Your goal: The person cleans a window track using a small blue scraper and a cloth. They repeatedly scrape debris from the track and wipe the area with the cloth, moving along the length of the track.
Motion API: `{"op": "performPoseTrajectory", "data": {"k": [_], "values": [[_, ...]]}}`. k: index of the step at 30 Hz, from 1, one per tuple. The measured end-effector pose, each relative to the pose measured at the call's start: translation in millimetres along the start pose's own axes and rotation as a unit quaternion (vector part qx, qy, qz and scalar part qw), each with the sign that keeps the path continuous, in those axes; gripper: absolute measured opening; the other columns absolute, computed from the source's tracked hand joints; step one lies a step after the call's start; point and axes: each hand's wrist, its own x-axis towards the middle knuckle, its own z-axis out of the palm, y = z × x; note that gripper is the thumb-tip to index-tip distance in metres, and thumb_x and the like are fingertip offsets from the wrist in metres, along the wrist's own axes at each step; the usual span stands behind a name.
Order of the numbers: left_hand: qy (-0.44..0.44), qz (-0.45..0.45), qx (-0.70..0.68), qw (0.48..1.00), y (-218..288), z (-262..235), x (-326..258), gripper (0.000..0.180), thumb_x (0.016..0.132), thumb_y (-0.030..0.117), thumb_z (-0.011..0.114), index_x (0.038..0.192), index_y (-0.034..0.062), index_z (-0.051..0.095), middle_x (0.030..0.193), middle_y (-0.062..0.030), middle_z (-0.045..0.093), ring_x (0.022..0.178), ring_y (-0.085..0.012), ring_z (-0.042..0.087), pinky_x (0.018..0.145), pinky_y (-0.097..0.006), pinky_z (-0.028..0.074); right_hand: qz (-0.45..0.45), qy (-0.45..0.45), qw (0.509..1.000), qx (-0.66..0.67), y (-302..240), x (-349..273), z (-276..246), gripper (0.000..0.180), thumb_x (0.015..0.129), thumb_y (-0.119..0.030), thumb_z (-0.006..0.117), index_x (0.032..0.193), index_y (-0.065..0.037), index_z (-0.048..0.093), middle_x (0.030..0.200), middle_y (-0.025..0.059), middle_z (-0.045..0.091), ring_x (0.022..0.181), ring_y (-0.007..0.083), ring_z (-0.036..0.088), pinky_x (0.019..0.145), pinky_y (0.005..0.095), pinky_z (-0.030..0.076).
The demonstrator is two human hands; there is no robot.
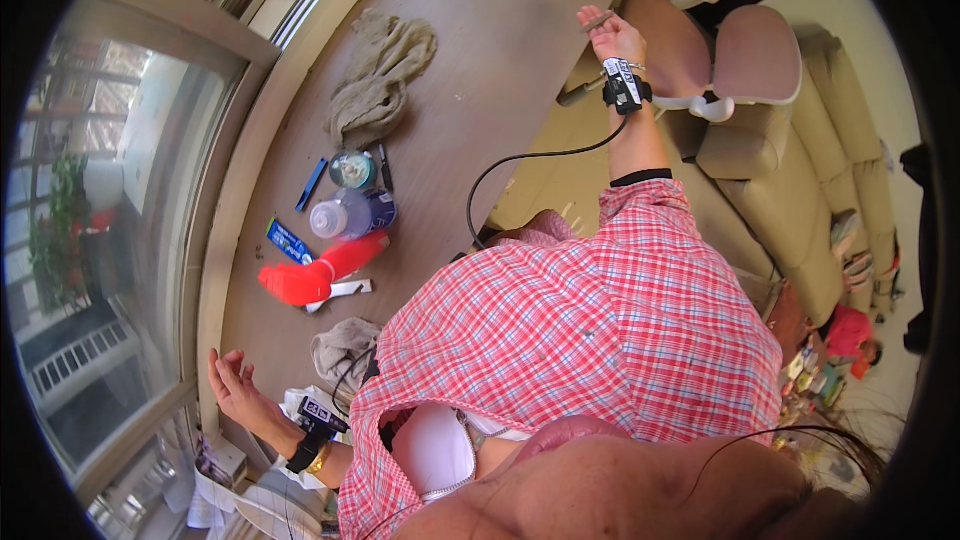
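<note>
The small grey tool (598,20), thin and short and too small to identify, sits pinched in the right hand (612,37). It sticks out from the fingertips, just off the far right edge of the table (480,90) and close to the pink-backed chair (720,55). That hand is closed around it with the arm stretched well out. A black wrist strap (624,90) with a cable trails back toward the body.

The left hand (235,385) is well apart from it, by the near left corner of the table on the window side. It is spread open, palm up and fingers loose, and holds nothing. It does not seem to rest on anything.

Between the two hands, toward the left edge, lie a red spray bottle (320,275) on its side, a clear bottle with a white cap (340,215), a small round jar (352,169), a blue pen (311,184) and a blue tube (290,240). A crumpled brown rag (385,75) lies farther up the table, and a grey cloth (345,345) lies near the body.

As I judge it, the step in hand is simply a grip on the tool at full reach, with the free hand out for balance. Any next move would have to keep that fingertip pinch firm, because the tool is out over the table's edge and would fall to the floor if it slipped.
</note>
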Motion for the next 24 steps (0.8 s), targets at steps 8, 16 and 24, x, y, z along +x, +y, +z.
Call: {"op": "performPoseTrajectory", "data": {"k": [8,16,24], "values": [[-0.029,0.042,-0.010,0.999,16,21,1,0.036,0.096,0.023,0.054,0.125,0.0030,0.052,0.091,-0.0031,0.061,0.088,-0.0097,0.058,0.071,-0.023,0.042,-0.164,0.039,0.985,-0.020,-77,0,-66,0.021,0.086,0.016,0.035,0.104,0.005,0.037,0.130,0.0328,0.040,0.122,0.0441,0.045,0.104,0.0555,0.041],[-0.074,0.083,-0.030,0.993,16,25,7,0.035,0.096,0.019,0.053,0.127,0.0039,0.051,0.088,-0.0019,0.062,0.082,-0.0083,0.058,0.068,-0.022,0.041,-0.252,0.122,0.958,-0.052,-155,-51,-161,0.044,0.088,0.014,0.037,0.131,0.009,0.030,0.134,0.0264,0.040,0.122,0.0374,0.047,0.103,0.0503,0.043],[-0.178,0.114,-0.047,0.976,8,14,-13,0.035,0.097,0.019,0.053,0.127,0.0010,0.050,0.086,-0.0037,0.062,0.079,-0.0081,0.057,0.068,-0.021,0.042,-0.296,0.129,0.946,-0.024,-155,-149,-187,0.050,0.089,0.008,0.048,0.134,0.009,0.026,0.129,0.0276,0.045,0.118,0.0408,0.050,0.102,0.0519,0.044]]}}
